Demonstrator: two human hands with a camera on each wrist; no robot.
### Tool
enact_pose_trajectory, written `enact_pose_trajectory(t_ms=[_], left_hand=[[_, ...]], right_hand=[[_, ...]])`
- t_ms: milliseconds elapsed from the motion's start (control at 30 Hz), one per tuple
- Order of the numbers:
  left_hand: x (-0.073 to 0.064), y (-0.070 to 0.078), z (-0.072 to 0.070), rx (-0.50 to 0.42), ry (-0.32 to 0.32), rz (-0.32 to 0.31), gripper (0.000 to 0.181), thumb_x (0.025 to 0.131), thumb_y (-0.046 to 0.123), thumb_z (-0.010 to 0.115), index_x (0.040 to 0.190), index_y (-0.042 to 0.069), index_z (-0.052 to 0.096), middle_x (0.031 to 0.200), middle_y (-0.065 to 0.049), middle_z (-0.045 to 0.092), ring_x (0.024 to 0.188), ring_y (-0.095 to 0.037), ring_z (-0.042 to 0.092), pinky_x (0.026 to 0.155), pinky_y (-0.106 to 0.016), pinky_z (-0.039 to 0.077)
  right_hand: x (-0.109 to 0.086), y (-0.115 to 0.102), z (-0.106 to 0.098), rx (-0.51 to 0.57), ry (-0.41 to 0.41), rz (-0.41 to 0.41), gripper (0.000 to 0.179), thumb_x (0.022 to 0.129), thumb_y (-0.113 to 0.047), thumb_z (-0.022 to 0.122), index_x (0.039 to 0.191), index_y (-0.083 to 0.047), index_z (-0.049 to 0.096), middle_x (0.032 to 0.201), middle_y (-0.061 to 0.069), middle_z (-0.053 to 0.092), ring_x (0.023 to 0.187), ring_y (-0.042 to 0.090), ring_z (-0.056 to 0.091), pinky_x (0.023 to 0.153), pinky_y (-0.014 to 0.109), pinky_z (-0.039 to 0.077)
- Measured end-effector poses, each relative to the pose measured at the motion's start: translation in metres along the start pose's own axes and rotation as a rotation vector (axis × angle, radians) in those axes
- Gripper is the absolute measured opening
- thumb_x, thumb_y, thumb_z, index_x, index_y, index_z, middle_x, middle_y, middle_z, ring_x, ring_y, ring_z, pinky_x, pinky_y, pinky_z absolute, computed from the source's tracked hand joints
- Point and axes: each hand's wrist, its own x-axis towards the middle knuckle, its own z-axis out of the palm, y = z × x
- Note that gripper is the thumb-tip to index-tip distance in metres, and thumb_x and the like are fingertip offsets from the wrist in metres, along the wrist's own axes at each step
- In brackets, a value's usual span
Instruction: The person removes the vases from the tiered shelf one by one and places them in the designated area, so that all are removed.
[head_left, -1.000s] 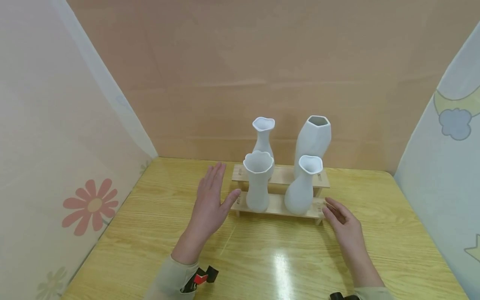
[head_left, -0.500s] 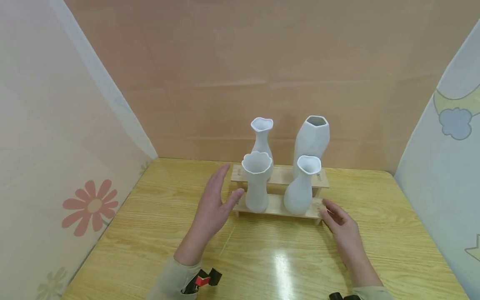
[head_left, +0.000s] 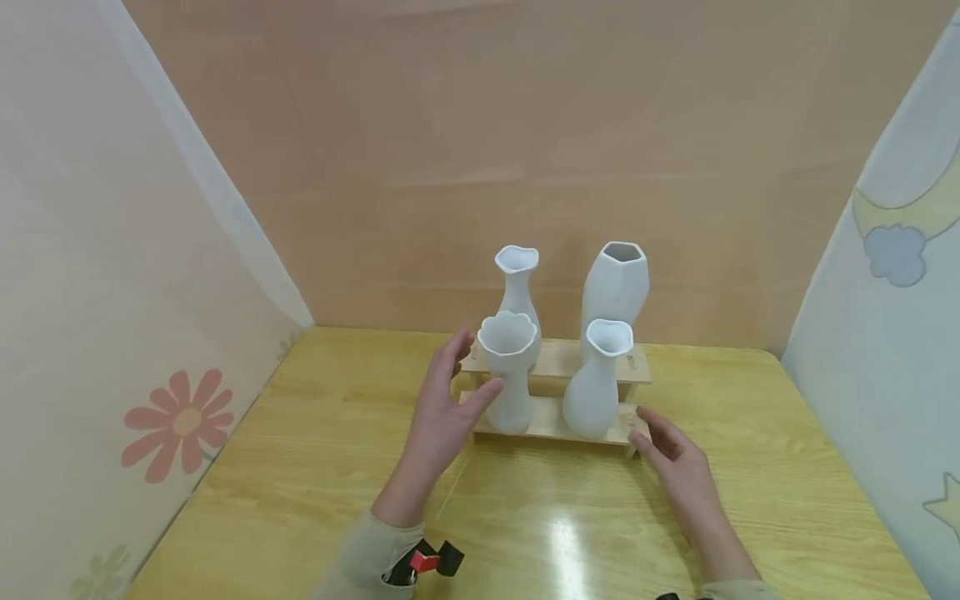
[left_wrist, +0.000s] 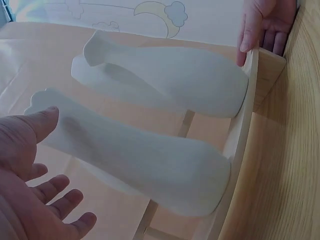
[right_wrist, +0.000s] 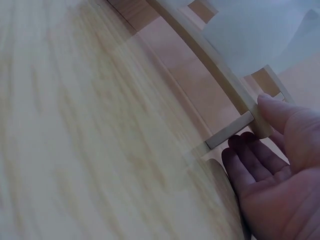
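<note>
A two-tier wooden stand (head_left: 549, 419) carries white vases. On its lower tier stand a scalloped-rim vase (head_left: 513, 402) at left and a round-bellied vase (head_left: 591, 407) at right. Beside the scalloped-rim vase, my left hand (head_left: 444, 417) has its fingers spread around the left of the neck and its thumb in front. In the left wrist view, the thumb overlaps this vase near its rim. My right hand (head_left: 681, 471) holds the right end of the lower tier. In the right wrist view, the thumb rests at the board's top edge and the fingers curl below, beside a leg (right_wrist: 230, 131).
Behind, on the upper tier, are a narrow-necked vase (head_left: 517, 293) and a tall faceted vase (head_left: 617, 287). The stand sits on a wood-grain table (head_left: 345, 400). A plain backdrop (head_left: 405, 208) rises behind, with printed panels (head_left: 82, 275) at the sides.
My left hand has moved right, from beside the stand to the scalloped-rim vase. The right hand keeps to the stand's right end. The head view has shifted slightly.
</note>
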Motion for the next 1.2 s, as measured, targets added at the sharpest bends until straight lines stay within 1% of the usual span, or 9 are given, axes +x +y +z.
enact_pose_trajectory(t_ms=[67,167,333,433,567,667,800,1033,1200], left_hand=[[0.002,0.001,0.004,-0.010,0.010,-0.002,0.084,0.098,0.022,0.088,0.169,0.015,0.043,0.161,-0.006,0.053,0.149,-0.024,0.048,0.126,-0.049,0.039],[0.005,0.003,0.009,-0.025,0.017,-0.004,0.086,0.096,0.022,0.090,0.168,0.012,0.044,0.158,-0.005,0.055,0.147,-0.025,0.050,0.125,-0.050,0.040],[0.010,0.005,0.018,-0.052,0.025,0.002,0.085,0.094,0.020,0.092,0.167,0.016,0.047,0.153,-0.003,0.058,0.144,-0.025,0.053,0.124,-0.053,0.040],[0.011,0.006,0.024,-0.038,0.027,-0.019,0.085,0.093,0.019,0.092,0.165,0.019,0.048,0.152,-0.003,0.059,0.143,-0.027,0.053,0.122,-0.060,0.041],[0.010,0.007,0.029,0.006,0.027,-0.041,0.084,0.093,0.020,0.093,0.164,0.021,0.048,0.151,-0.003,0.058,0.144,-0.030,0.053,0.120,-0.067,0.041],[0.010,0.005,0.031,0.013,0.032,-0.038,0.083,0.093,0.019,0.093,0.163,0.021,0.049,0.150,-0.003,0.059,0.142,-0.030,0.055,0.119,-0.066,0.043],[0.012,0.002,0.033,-0.007,0.030,-0.030,0.080,0.094,0.019,0.092,0.162,0.020,0.050,0.149,-0.002,0.060,0.138,-0.029,0.058,0.117,-0.064,0.046],[0.014,-0.002,0.036,-0.053,0.014,-0.009,0.076,0.094,0.016,0.091,0.159,0.019,0.052,0.144,0.001,0.064,0.130,-0.026,0.064,0.115,-0.065,0.048],[0.012,-0.003,0.036,-0.064,0.025,-0.007,0.074,0.094,0.015,0.091,0.158,0.017,0.053,0.142,-0.001,0.066,0.127,-0.028,0.067,0.113,-0.064,0.050]], right_hand=[[0.001,0.000,0.000,0.009,-0.001,0.000,0.078,0.110,-0.054,0.065,0.173,-0.017,0.037,0.180,0.006,0.025,0.166,0.035,0.023,0.118,0.016,0.035],[0.003,0.000,0.000,0.027,-0.001,-0.005,0.079,0.110,-0.053,0.065,0.174,-0.017,0.036,0.181,0.005,0.024,0.166,0.034,0.022,0.117,0.015,0.035],[0.003,0.001,0.000,0.038,0.004,-0.025,0.079,0.110,-0.051,0.066,0.173,-0.015,0.037,0.181,0.008,0.025,0.166,0.037,0.023,0.115,0.013,0.036],[0.004,0.002,0.000,0.045,0.005,-0.015,0.079,0.109,-0.051,0.068,0.173,-0.015,0.038,0.181,0.007,0.025,0.166,0.036,0.022,0.119,0.017,0.035],[0.004,0.003,0.000,0.047,0.006,-0.002,0.079,0.109,-0.051,0.068,0.173,-0.016,0.037,0.181,0.005,0.026,0.166,0.035,0.022,0.118,0.016,0.036],[0.005,0.002,0.000,0.041,0.008,-0.008,0.079,0.109,-0.051,0.068,0.173,-0.016,0.037,0.181,0.006,0.026,0.166,0.036,0.023,0.115,0.013,0.036],[0.004,0.002,-0.001,0.044,0.007,-0.010,0.078,0.109,-0.050,0.068,0.173,-0.017,0.038,0.180,0.005,0.026,0.166,0.035,0.023,0.117,0.015,0.036],[0.005,0.002,-0.001,0.056,0.003,-0.013,0.077,0.110,-0.047,0.068,0.173,-0.016,0.037,0.180,0.005,0.027,0.166,0.035,0.021,0.116,0.013,0.036],[0.005,0.002,-0.001,0.049,-0.008,-0.012,0.078,0.110,-0.048,0.068,0.174,-0.017,0.036,0.181,0.005,0.025,0.167,0.035,0.020,0.118,0.015,0.035]])
